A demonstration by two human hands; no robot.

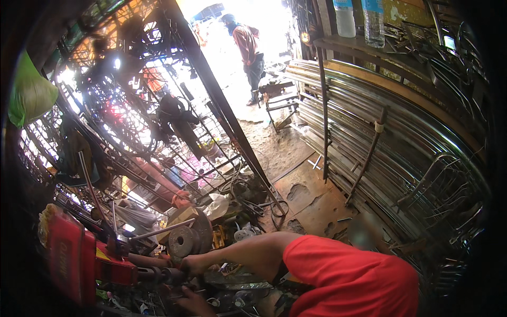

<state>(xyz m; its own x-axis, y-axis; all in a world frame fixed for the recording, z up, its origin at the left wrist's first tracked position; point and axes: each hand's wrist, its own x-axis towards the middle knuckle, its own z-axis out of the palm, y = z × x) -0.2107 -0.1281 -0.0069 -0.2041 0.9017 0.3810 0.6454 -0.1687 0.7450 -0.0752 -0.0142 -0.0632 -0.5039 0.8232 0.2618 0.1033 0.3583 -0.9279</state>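
Note:
A red drill press (66, 259) stands at the lower left, its dark chuck (171, 276) pointing right. From the red sleeve on the right, my right arm reaches across to the chuck. My right hand (193, 264) is closed right beside the chuck's end; what its fingers hold is hidden. Lower down, near the bottom edge, my left hand (193, 302) has its fingers bent just below the chuck, around something too dark to make out. A bit of skin (150, 260) shows behind the drill press; whose it is I cannot tell.
Round grey discs (185, 240) stand behind the chuck among cables and scrap. A metal grille (211, 169) hung with parts fills the left. Long metal tubes (380, 127) are stacked on the right, under a shelf with two water bottles (373, 24). Another person (248, 47) stands outside.

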